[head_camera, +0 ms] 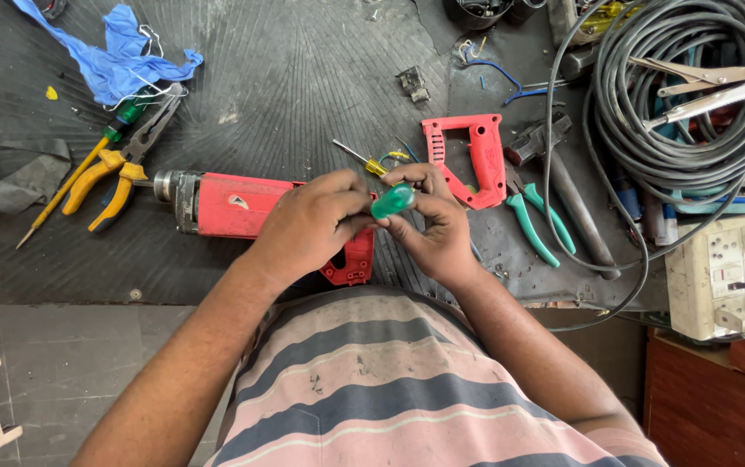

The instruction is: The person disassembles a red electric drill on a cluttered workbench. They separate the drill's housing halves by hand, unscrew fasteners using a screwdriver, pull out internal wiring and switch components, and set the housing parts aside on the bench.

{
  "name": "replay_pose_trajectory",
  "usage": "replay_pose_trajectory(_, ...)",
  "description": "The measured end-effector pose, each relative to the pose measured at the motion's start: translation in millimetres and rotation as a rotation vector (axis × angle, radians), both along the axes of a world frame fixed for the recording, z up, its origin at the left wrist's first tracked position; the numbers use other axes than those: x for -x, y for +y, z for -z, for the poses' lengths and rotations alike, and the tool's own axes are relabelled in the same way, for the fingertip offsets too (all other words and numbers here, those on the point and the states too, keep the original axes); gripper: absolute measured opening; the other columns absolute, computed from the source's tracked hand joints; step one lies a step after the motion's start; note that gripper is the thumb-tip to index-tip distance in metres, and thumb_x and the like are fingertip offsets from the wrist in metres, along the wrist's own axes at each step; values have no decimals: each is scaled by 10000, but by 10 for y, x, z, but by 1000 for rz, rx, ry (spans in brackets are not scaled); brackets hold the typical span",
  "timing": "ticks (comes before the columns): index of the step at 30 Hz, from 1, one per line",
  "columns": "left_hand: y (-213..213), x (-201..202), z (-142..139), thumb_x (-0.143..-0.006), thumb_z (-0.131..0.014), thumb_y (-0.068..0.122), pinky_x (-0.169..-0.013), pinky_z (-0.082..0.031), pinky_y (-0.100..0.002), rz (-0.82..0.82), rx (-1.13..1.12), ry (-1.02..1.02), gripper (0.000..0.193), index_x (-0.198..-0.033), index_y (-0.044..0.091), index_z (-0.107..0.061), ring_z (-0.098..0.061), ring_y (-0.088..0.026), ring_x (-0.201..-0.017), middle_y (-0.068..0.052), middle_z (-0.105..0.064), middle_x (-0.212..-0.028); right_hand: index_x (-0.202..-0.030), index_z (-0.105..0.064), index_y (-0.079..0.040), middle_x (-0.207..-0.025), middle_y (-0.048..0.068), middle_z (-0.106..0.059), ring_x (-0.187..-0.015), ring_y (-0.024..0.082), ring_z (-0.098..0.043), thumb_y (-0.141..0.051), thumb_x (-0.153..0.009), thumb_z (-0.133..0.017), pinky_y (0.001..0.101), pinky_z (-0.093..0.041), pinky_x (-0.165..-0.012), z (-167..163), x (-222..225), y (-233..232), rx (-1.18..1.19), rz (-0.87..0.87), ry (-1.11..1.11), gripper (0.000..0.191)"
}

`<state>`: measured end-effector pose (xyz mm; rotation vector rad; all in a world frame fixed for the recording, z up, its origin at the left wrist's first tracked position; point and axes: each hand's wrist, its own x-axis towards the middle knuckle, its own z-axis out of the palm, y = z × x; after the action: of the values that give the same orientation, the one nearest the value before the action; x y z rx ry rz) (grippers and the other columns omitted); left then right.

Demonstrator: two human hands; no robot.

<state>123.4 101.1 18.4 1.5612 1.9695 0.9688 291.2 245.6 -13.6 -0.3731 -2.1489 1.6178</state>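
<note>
Fingers (364,203) over green handle (392,201), tip hidden

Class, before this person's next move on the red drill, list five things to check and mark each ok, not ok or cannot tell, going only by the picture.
1. Both hands on the green handle: ok; left hand and right hand meet on it.
2. Tool tip seated: cannot tell; the hands hide it.
3. Drill lying flat on the mat: ok.
4. Loose red cover off to the side of the hands: ok.
5. Bench uncluttered: not ok; pliers, green cutters and coiled cable lie close by.
</note>
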Motion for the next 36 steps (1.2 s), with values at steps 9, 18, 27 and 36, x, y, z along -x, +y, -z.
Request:
replay_pose_trajectory(9, 8, 23, -15, -803, -726, 43, -816, -557, -413, 77, -53, -67, 272, -1073, 63, -694, -680, -296, -1034, -72, -637, -1137, -1129, -778, -118, -1413, 91, -589, -1382, 259, -518, -63, -934, -777, 442, -427, -1217, 29, 27, -40, -59, -83, 70, 203)
replay_pose_trajectory(18, 13, 57, -2, -786, -725, 6, -839, -541, -417, 68, 24, -153, 318, -1100, 44, -696, -664, -328, -1045, -120, -608, -1146, -1119, -774, -105, -1394, 82, -608, -1361, 283, -532, -118, -949, -772, 448, -434, -1203, 34, 79, -90, -53, -82, 91, 171)
replay_pose_trajectory(27, 15, 87, -2, -831, -715, -1, -856, -550, -393, 85, -3, -175, 271, -1098, 39, -689, -676, -302, -1039, -97, -627, -1138, -1150, -773, -81, -1330, 65, -632, -1279, 228, -579, -109, -919, -805, 376, -482, -1120, 118, 40, -134, 42, 0, 40, 235)
replay_pose_trajectory(36, 52, 82, -9, -877, -733, 72, -805, -547, -400, 108, -44, -152, 206, -1072, 37, -677, -676, -303, -980, -86, -630, -1063, -1033, -744, -50, -1379, 69, -561, -1318, 201, -523, -82, -899, -840, 351, -429, -1162, 244, 35, -114, 79, 125, 133, 168)
